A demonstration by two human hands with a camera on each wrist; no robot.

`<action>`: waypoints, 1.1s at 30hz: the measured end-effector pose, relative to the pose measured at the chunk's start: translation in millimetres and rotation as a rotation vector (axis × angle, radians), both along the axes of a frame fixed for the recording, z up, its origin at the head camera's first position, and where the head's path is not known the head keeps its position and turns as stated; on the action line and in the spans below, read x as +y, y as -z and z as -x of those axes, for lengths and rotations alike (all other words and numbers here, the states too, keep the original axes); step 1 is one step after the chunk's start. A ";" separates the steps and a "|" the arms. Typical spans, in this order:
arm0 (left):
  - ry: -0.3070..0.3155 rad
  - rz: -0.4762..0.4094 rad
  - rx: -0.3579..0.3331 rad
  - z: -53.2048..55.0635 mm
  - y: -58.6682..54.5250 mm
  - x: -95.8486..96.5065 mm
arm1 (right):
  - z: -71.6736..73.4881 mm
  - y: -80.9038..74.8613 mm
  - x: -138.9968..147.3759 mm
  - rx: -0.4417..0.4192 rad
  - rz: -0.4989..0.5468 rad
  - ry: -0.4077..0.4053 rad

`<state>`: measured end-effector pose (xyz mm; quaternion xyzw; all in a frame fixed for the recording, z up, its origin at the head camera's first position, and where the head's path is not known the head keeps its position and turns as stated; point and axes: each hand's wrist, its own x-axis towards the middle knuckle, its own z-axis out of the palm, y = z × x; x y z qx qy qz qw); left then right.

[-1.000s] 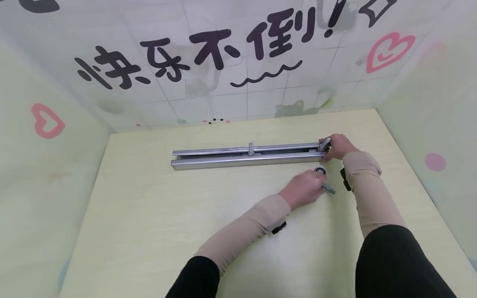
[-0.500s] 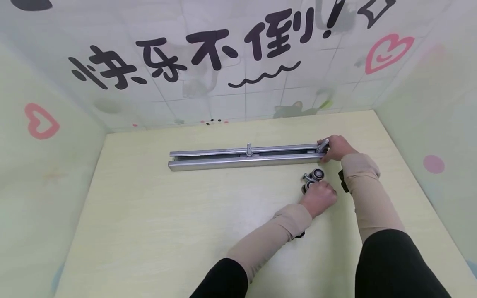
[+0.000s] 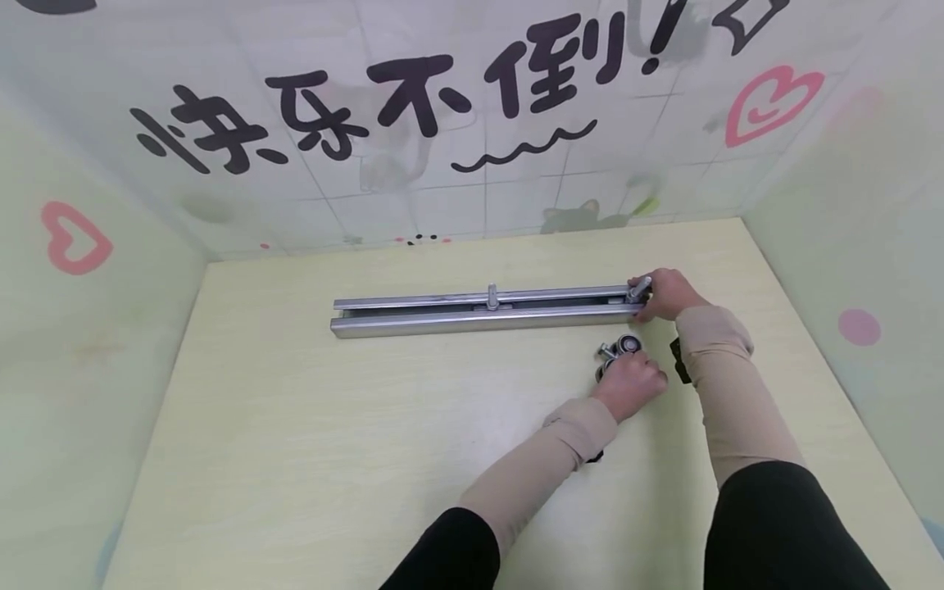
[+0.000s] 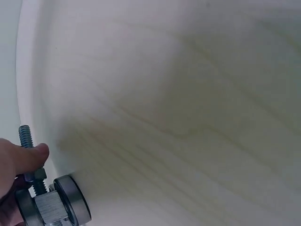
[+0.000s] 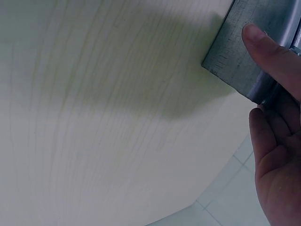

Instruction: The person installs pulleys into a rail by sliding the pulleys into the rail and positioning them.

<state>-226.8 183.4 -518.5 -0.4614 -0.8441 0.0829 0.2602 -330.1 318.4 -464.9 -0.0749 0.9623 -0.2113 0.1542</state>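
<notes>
My left hand (image 3: 633, 385) pinches a roller trolley (image 3: 629, 343) just in front of the track's right end. In the left wrist view its threaded bolt (image 4: 26, 136) and nut show by my thumb, above dark-rimmed wheels (image 4: 73, 200). A silver metal channel track (image 3: 442, 325) lies across the board, slot facing up. My right hand (image 3: 669, 293) grips its right end. The right wrist view has my thumb (image 5: 263, 44) on the track's side wall, with curled fingers at its open end. Two bolts stand up from the slot, a middle bolt (image 3: 492, 297) and an end bolt (image 3: 642, 288).
The pale wood-grain tabletop (image 3: 332, 459) extends around the track. Behind it rises a printed back wall (image 3: 413, 197) with large dark characters. Side panels close in the left (image 3: 88, 360) and right (image 3: 833, 246).
My left hand has moved right and slightly nearer, turning the roller trolley so its wheels now show beyond my fingers. My right hand keeps its grip on the track.
</notes>
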 end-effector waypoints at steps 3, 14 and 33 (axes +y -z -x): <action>0.007 0.012 0.000 0.1 -3.1 -2.5 | 0.3 -0.4 -0.1 0.009 -0.004 -0.004; 0.074 -0.007 0.018 1.3 -6.5 -15.7 | -0.8 -2.7 -1.6 0.011 -0.005 -0.010; -0.019 -0.244 -0.315 12.0 -34.2 -53.4 | -0.5 -0.1 -1.4 -0.001 0.002 -0.003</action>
